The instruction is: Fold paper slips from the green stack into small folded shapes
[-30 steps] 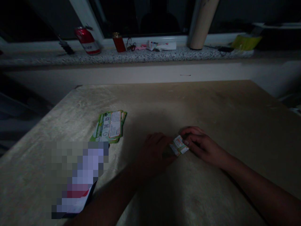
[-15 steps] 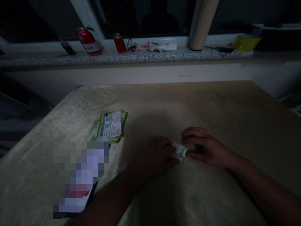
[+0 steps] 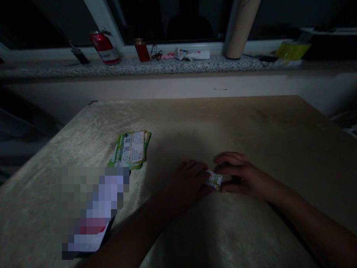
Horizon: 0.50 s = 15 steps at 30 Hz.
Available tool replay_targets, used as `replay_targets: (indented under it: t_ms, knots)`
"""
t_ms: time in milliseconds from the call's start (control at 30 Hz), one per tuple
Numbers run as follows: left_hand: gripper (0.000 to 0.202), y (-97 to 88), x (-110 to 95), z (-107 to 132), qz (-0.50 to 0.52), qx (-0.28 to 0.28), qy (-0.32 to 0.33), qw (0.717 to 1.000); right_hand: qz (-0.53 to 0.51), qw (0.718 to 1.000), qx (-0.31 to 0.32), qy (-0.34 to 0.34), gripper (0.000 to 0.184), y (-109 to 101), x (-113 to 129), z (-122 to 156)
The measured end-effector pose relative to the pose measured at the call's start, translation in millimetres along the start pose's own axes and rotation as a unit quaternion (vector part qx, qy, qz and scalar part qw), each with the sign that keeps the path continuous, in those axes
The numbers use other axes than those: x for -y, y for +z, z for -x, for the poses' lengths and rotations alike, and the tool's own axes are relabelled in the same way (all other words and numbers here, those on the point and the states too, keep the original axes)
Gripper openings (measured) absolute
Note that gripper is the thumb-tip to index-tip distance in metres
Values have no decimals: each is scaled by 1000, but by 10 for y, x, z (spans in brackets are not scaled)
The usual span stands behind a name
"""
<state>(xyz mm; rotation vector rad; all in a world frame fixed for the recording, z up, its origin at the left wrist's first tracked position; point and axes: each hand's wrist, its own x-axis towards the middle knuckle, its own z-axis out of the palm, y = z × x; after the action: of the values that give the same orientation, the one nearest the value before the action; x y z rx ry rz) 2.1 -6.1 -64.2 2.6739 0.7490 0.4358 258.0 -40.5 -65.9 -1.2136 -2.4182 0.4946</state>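
Observation:
My left hand (image 3: 191, 180) is closed, its thumb and fingers pinching a small folded paper leaflet (image 3: 214, 180) printed in white, green and orange. Part of the leaflet is hidden under those fingers. My right hand (image 3: 237, 173) lies just to the right with thumb and fingers curved and spread apart. Its thumb tip is at the leaflet's lower right corner and a fingertip is near the top edge; whether they touch it I cannot tell. To the left lies a fanned stack of green and white leaflets (image 3: 130, 149), printed side up.
A blurred-out phone-like object (image 3: 97, 212) lies on the table (image 3: 264, 123) at left, beside my left forearm. On the granite sill (image 3: 167, 69) behind stand a red can (image 3: 104, 48), a red bottle (image 3: 142, 50), a crumpled tube (image 3: 198, 55) and a yellow item (image 3: 292, 50).
The leaflet's lower flap, sticking out earlier, now lies more in line with the rest. My right thumb has moved slightly down toward its corner. The stack has stayed put.

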Motion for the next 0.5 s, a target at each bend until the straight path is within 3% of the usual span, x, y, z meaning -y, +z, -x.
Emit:
replay_targets:
  t_ms: [167, 500]
  knots:
    - [21, -17, -10, 6, 3, -9, 7, 1000, -8, 1000, -4, -6, 24, -7, -16, 1]
    - [22, 16, -10, 48, -30, -14, 14, 999, -20, 1000, -6, -6, 21, -1, -33, 7]
